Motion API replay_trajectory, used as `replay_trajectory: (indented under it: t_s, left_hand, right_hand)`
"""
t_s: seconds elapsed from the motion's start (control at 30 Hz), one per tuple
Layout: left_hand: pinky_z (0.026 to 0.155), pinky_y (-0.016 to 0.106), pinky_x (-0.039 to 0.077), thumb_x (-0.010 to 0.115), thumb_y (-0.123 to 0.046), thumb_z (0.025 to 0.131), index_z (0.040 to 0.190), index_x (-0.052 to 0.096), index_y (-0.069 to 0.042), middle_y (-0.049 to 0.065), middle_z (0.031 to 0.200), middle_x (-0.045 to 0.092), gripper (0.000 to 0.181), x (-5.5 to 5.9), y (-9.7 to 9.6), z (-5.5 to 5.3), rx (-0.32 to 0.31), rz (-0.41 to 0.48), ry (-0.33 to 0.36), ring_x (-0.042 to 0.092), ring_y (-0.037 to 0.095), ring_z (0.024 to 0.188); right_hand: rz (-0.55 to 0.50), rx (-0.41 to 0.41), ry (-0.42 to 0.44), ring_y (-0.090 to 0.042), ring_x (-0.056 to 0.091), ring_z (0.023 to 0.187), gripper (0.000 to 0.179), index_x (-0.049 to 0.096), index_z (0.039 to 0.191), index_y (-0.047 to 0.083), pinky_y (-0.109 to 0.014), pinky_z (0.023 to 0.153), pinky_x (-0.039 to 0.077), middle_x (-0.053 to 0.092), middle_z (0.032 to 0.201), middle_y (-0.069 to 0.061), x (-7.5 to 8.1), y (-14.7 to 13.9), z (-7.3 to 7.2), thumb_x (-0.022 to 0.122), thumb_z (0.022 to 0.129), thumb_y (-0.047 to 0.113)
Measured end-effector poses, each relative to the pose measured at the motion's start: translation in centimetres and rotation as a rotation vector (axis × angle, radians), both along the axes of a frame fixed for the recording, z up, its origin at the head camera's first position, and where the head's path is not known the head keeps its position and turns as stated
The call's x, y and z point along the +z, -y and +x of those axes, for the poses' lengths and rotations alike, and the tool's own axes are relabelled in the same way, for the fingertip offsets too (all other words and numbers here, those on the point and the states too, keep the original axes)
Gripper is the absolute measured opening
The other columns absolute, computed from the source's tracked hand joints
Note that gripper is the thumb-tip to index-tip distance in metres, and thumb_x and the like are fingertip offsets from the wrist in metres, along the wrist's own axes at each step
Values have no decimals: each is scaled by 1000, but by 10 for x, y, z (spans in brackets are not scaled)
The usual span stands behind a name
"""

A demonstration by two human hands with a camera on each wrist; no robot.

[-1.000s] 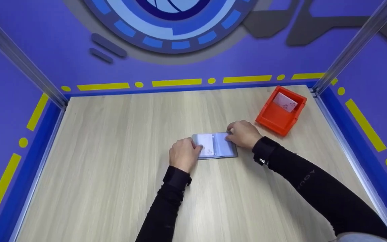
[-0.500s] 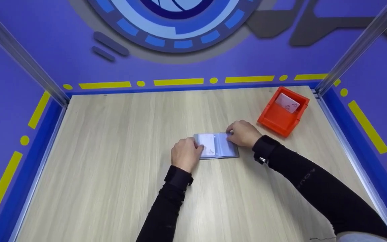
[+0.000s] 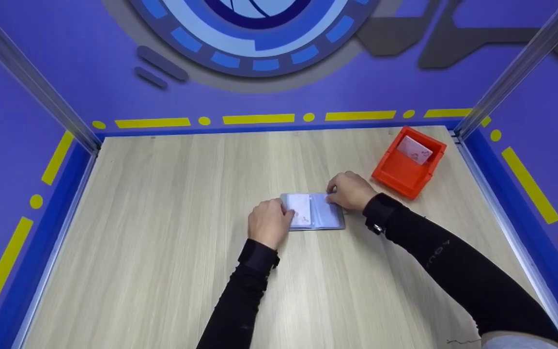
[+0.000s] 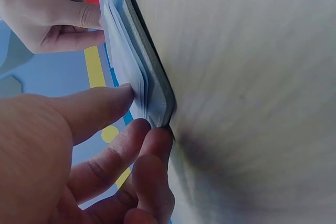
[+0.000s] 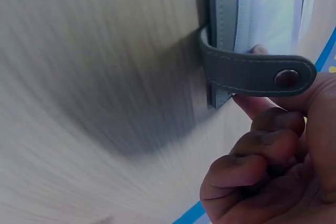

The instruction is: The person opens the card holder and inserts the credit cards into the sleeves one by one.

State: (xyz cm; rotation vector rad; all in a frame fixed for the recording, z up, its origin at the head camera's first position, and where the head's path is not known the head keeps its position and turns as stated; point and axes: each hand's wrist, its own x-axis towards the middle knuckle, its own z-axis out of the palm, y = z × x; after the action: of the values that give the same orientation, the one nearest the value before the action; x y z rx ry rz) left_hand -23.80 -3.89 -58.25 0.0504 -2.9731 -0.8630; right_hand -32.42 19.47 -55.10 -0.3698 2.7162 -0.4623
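An open card holder (image 3: 330, 216) with clear plastic sleeves lies on the wooden table. A white card with small pink marks (image 3: 301, 208) shows in its left-hand sleeve. My left hand (image 3: 268, 222) pinches the holder's left edge, thumb on the sleeves and fingers at the grey cover (image 4: 157, 85). At the far right corner, my right hand (image 3: 351, 191) pinches the sleeve edge between thumb and index finger, its other fingers curled. In the right wrist view, a grey strap with a metal snap (image 5: 247, 72) sticks out from the cover and partly hides the right thumb.
A red bin (image 3: 397, 180) stands at the table's back right, beyond my right hand. Inside it leans a pink patterned card stack (image 3: 415, 150). Blue-purple panels (image 3: 259, 104) border the table (image 3: 172, 218) at the back and both sides.
The head view has shifted slightly. Both hands keep their places on the card holder, and the right sleeve creases a little differently under the right hand.
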Motion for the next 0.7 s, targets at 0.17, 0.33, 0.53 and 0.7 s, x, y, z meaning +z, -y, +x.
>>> replay_trajectory:
  t_s: [0.17,0.33,0.53,0.7]
  left_hand:
    - [63,40,53,85,-35,97,81,75,-13,3,80,77,29,0,0,0,1,2,-1,69,20,71]
    - [63,40,53,85,-35,97,81,75,-13,2,80,76,29,-1,0,1,-2,2,-5,68,19,71]
    - [62,39,52,85,-34,97,80,74,-13,3,79,76,29,-1,1,1,0,4,-10,68,19,70]
    - [62,41,53,85,-33,97,80,74,-12,4,79,77,29,-1,0,0,-3,-5,-18,69,21,71]
  right_hand:
    - [-2,17,1,-35,64,124,29,83,125,10,-54,113,51,79,130,-15,0,2,0,82,99,22]
    - [-19,21,-18,-32,65,107,20,83,115,11,-47,98,54,79,114,-13,0,5,0,83,97,18]
    - [-39,39,-57,-28,63,94,10,82,102,8,-39,84,49,75,98,-10,-2,4,0,78,97,15]
    - [-27,-11,38,-21,60,77,18,78,90,9,-32,68,45,68,82,-3,0,4,0,71,99,23]
